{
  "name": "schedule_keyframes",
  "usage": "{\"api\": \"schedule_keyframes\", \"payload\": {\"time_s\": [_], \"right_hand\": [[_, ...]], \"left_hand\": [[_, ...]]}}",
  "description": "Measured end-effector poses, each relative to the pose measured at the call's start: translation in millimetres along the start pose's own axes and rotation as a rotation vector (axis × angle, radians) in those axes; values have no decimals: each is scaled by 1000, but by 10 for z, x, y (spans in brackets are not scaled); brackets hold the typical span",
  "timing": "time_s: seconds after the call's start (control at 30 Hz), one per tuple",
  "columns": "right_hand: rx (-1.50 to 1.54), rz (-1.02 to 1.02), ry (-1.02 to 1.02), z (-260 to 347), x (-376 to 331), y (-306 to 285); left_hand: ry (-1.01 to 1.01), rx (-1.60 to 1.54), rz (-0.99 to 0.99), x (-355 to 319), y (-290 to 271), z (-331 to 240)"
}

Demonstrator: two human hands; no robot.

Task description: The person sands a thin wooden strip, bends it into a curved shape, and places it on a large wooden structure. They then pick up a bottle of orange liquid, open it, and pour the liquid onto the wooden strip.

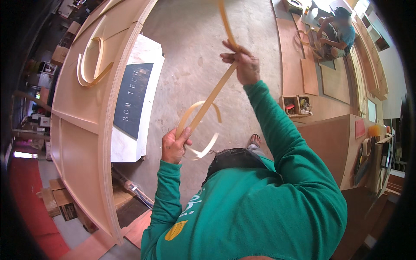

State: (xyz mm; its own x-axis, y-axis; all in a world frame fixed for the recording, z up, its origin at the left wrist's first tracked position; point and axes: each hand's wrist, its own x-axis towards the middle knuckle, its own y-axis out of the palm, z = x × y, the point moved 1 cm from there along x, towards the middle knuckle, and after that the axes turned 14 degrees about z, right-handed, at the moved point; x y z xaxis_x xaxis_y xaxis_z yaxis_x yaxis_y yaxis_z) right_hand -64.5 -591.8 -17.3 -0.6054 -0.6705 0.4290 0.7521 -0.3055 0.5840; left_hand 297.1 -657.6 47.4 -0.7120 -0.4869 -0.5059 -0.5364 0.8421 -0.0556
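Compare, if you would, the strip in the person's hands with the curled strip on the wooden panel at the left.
The held strip runs nearly straight between the left hand and right hand, whereas the curled strip bends round on itself. The held strip is up in the air; the curled strip rests on the wooden panel. Both are narrow, pale tan bands.

Tan strip (214, 93) above the floor (186, 56)

Left hand (173, 146) grips it nearer the body; right hand (246, 66), farther out.
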Motion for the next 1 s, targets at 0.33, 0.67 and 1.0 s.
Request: {"api": "schedule_keyframes", "payload": {"time_s": [0.33,0.67,1.0], "right_hand": [[-235,-91,-70,739,667,-401],[-1177,-44,-35,1890,627,-1236],[-672,1088,889,66,-973,1045]], "left_hand": [[-24,-102,-28,-466,-543,386],[18,845,30,-497,-946,56],[547,970,44,161,-477,-1213]]}}
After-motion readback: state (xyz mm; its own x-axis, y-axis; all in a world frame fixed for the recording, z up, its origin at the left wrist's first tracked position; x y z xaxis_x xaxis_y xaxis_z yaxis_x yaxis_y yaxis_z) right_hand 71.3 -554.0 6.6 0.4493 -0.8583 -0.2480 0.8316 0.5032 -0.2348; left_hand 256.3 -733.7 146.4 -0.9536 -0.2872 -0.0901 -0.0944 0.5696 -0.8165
